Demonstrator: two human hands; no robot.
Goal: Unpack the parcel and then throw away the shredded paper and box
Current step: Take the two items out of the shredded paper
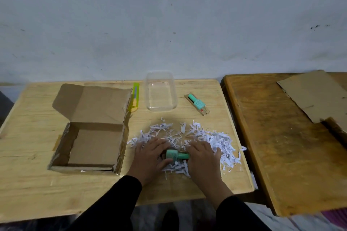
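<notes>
Green bottle [177, 154]: lies in the shreds [206, 142] at lower centre of the frame, long axis left to right, cap toward the right.
Left hand [150, 157]: fingers loosely curved, thumb against the bottle's body; whether it truly grips is hard to tell.
Right hand [201, 155]: fingers flat on the shreds, edge touching the cap end.
Nearer hand: both touch it, one at each end.
Box [90, 146]: open, just left of the left hand.
Second bottle [197, 103]: upper right, apart, beside the tub [161, 93].
Room: bare counter [28, 184] toward the near edge; shreds run near the right edge.
</notes>
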